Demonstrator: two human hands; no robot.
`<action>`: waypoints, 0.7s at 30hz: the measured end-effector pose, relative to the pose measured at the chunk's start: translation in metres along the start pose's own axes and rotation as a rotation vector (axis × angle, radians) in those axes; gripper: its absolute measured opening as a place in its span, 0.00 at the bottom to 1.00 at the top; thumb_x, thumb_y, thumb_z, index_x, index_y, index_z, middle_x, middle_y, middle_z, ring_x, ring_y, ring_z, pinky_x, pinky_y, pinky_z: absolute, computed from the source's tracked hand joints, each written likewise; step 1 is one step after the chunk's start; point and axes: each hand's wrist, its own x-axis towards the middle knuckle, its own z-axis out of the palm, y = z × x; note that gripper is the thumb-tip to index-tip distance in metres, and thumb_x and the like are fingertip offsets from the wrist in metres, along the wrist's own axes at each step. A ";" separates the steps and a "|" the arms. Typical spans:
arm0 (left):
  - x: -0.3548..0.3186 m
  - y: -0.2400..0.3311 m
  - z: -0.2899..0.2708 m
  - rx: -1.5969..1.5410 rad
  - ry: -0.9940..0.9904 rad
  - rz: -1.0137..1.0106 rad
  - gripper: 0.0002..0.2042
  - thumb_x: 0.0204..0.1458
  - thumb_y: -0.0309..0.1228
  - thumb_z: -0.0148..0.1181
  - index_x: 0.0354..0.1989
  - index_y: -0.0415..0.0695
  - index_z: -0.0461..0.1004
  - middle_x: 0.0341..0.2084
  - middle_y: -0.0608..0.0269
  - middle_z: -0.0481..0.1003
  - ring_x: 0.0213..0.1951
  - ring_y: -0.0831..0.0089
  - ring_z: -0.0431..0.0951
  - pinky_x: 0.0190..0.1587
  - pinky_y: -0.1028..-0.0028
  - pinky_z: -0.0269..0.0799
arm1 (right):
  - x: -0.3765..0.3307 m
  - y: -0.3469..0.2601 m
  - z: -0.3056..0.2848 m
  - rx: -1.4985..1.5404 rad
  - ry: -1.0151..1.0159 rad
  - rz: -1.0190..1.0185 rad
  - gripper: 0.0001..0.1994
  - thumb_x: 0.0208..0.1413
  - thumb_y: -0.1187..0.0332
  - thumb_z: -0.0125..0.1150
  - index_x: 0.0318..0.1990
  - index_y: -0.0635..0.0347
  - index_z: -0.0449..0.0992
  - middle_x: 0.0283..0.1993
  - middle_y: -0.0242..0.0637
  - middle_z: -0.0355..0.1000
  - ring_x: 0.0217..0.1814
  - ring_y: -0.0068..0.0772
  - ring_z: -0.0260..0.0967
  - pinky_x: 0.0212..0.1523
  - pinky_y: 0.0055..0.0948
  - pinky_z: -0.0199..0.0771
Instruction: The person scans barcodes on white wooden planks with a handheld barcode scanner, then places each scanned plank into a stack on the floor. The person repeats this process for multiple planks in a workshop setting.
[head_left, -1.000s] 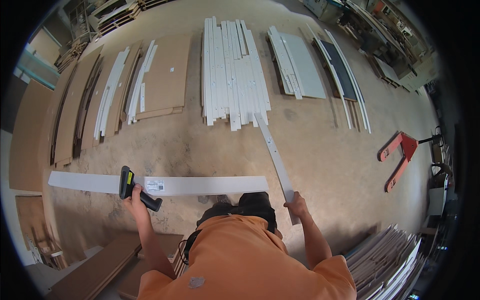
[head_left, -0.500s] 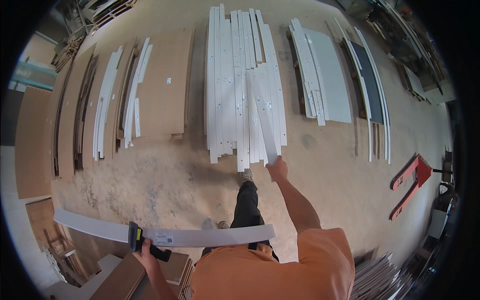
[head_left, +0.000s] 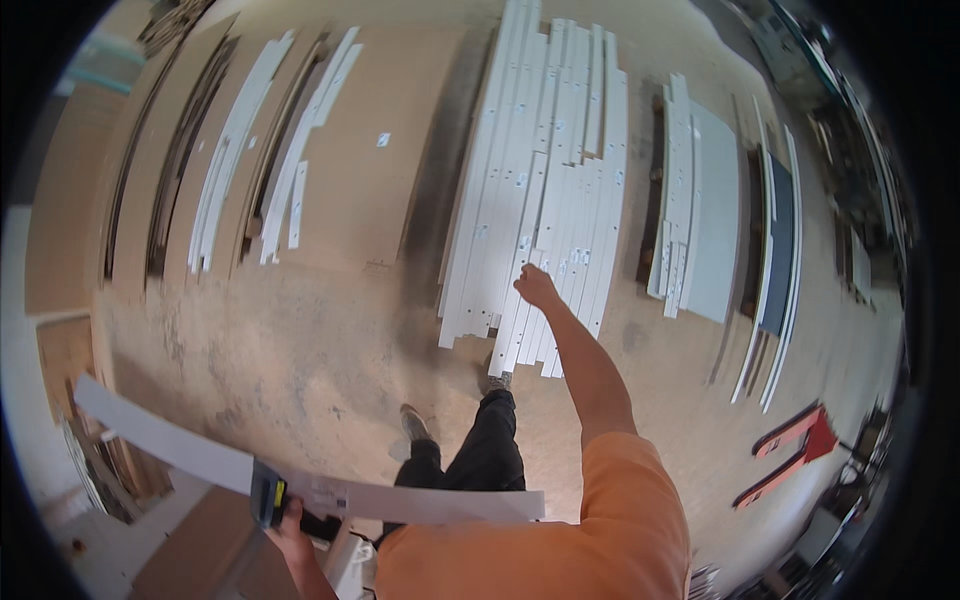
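My left hand [head_left: 292, 528] is at the lower left, closed around a black and yellow handheld scanner [head_left: 267, 494]. A long white strip [head_left: 180, 448] lies across that hand and reaches from the left edge to my chest. My right arm stretches forward, and my right hand [head_left: 536, 286] hovers on the near end of a pile of long white strips [head_left: 545, 170] laid on the floor. I cannot make out whether its fingers grip one strip or merely touch the pile. My legs and shoes [head_left: 412, 421] stand just short of the pile.
Brown boards [head_left: 390, 190] with several white strips [head_left: 235, 160] lie on the floor to the left. White panels [head_left: 712, 220] and a dark panel [head_left: 782, 250] lie to the right. A red pallet truck [head_left: 795, 450] stands at the lower right, cardboard stacks [head_left: 190, 550] at the lower left.
I have stepped closer to the white pile. The narrow strip carried in my right hand has come down onto the pile. My left hand with scanner and long strip sank lower in view.
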 end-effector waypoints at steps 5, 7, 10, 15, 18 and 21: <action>0.054 -0.009 -0.032 -0.084 0.066 -0.089 0.17 0.47 0.32 0.70 0.45 0.40 0.77 0.34 0.68 0.76 0.36 0.77 0.75 0.41 0.72 0.73 | -0.107 -0.093 0.061 -0.110 -0.550 -0.298 0.24 0.60 0.56 0.61 0.54 0.68 0.74 0.51 0.56 0.77 0.56 0.49 0.75 0.57 0.40 0.74; 0.087 -0.022 -0.052 -0.256 0.041 0.014 0.18 0.48 0.29 0.70 0.47 0.40 0.76 0.35 0.69 0.75 0.37 0.78 0.74 0.41 0.74 0.72 | -0.161 -0.158 0.057 0.273 -0.899 -0.112 0.30 0.61 0.62 0.63 0.68 0.66 0.62 0.60 0.51 0.73 0.64 0.39 0.70 0.62 0.35 0.70; 0.151 -0.030 -0.093 -0.448 0.019 0.066 0.17 0.48 0.26 0.63 0.48 0.39 0.75 0.34 0.65 0.75 0.38 0.75 0.75 0.45 0.72 0.69 | -0.231 -0.273 0.047 0.164 -1.031 -0.221 0.42 0.53 0.63 0.72 0.72 0.63 0.55 0.66 0.51 0.68 0.64 0.41 0.70 0.63 0.36 0.68; 0.231 -0.050 -0.177 -0.642 -0.012 0.116 0.17 0.48 0.28 0.58 0.47 0.37 0.73 0.32 0.59 0.76 0.37 0.71 0.75 0.43 0.71 0.70 | -0.303 -0.421 0.076 -0.384 -0.790 -0.331 0.48 0.40 0.58 0.78 0.70 0.59 0.59 0.64 0.52 0.69 0.62 0.51 0.70 0.62 0.39 0.70; 0.272 -0.056 -0.225 -0.651 -0.016 0.086 0.18 0.48 0.29 0.58 0.49 0.37 0.72 0.32 0.59 0.76 0.37 0.71 0.75 0.43 0.71 0.69 | -0.301 -0.481 0.113 -0.440 -0.667 -0.354 0.41 0.40 0.59 0.77 0.63 0.59 0.64 0.60 0.50 0.71 0.58 0.55 0.72 0.57 0.43 0.73; 0.304 -0.071 -0.249 -0.687 0.006 0.088 0.18 0.48 0.30 0.58 0.48 0.37 0.72 0.32 0.59 0.76 0.37 0.71 0.75 0.45 0.71 0.68 | -0.286 -0.511 0.138 -0.468 -0.612 -0.408 0.37 0.40 0.60 0.76 0.60 0.59 0.66 0.56 0.50 0.72 0.54 0.57 0.73 0.54 0.44 0.74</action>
